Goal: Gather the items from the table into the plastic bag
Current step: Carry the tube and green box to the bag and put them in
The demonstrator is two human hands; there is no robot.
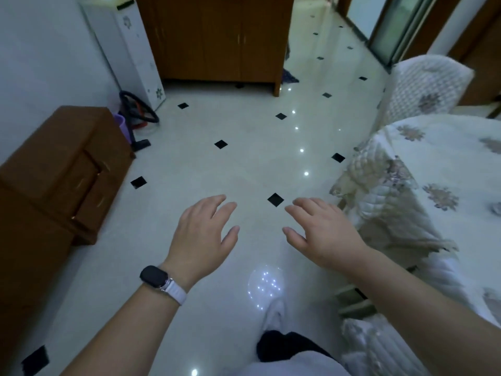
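My left hand point(203, 234) and my right hand point(322, 234) are held out in front of me over the shiny tiled floor, palms down, fingers spread, both holding nothing. A dark watch on a pale strap sits on my left wrist. At the right edge is the table point(423, 169), draped in a white quilted cloth with a flower pattern. Only its near corner shows. No plastic bag and no loose items appear on the part of the table that I see.
A low brown cabinet point(54, 180) stands at the left. A tall brown wardrobe point(217, 36) and a white appliance point(127, 50) are at the back. A cloth-covered chair point(428, 88) stands beyond the table. My white shoe point(275, 313) is on the floor below my hands.
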